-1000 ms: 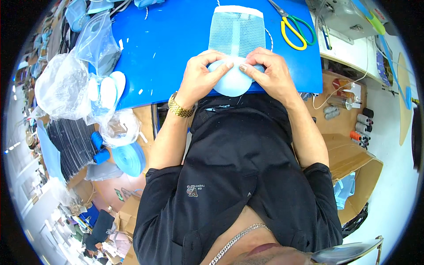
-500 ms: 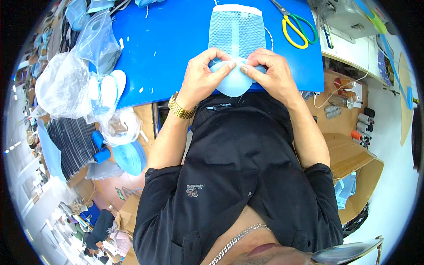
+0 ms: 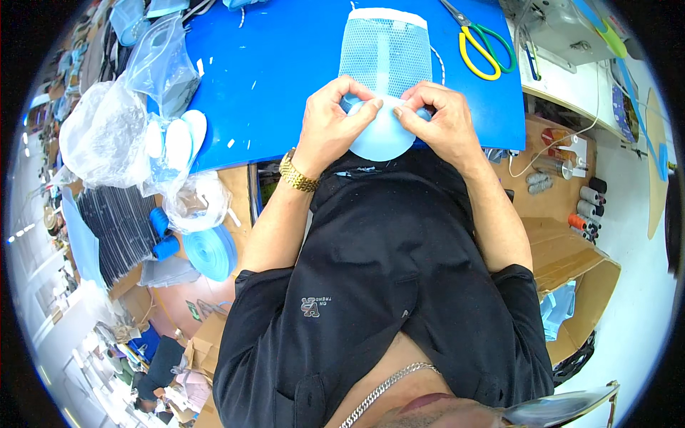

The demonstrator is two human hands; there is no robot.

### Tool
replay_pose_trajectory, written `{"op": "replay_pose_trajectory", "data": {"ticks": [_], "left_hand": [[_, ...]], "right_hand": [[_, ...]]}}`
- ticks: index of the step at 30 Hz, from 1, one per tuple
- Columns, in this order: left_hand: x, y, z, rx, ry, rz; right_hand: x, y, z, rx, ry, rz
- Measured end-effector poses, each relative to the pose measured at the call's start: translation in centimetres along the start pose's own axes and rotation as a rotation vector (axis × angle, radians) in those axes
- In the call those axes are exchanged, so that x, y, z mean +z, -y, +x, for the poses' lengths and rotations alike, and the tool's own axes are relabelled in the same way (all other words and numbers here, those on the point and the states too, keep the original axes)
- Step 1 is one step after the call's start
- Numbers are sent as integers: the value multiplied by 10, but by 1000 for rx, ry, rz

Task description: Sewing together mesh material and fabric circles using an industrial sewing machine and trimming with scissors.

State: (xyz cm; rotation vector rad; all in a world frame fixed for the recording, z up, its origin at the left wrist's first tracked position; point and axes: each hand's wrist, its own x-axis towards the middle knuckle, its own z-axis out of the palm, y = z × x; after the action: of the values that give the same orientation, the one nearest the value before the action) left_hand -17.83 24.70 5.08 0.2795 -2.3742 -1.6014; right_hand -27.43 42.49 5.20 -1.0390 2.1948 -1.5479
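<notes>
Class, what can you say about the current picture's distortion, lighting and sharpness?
Head view: the corners go black, and the front edge of the blue table looks bowed; head view: bright highlights show on the clear bag; head view: the left hand, right hand and blue mesh look fairly crisp, while the far-left background is pale.

Cap (image 3: 365, 60): mesh cloth | scissor handles (image 3: 464, 53): smooth, apparently plastic | tabletop (image 3: 271, 93): glossy

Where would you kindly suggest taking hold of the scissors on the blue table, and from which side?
Probably best by the yellow loop and green loop of the scissors, coming from the near side: these loops lie nearer the right hand, while the blades point away.
</notes>
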Motion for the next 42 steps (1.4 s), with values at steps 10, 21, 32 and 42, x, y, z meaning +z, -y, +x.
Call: {"op": "replay_pose_trajectory", "data": {"ticks": [10,21,32,42], "left_hand": [[5,4,2,29,-54,-45],[-7,-11,2,-9,19,-78],[-23,-36,10,13,105,28],[-41,-59,3,208,-208,225]], "right_hand": [[3,-3,1,-15,-24,24],[-4,13,3,112,-16,210],[-30,30,12,-39,300,-181],[-18,54,20,-27,155,-51]]}}
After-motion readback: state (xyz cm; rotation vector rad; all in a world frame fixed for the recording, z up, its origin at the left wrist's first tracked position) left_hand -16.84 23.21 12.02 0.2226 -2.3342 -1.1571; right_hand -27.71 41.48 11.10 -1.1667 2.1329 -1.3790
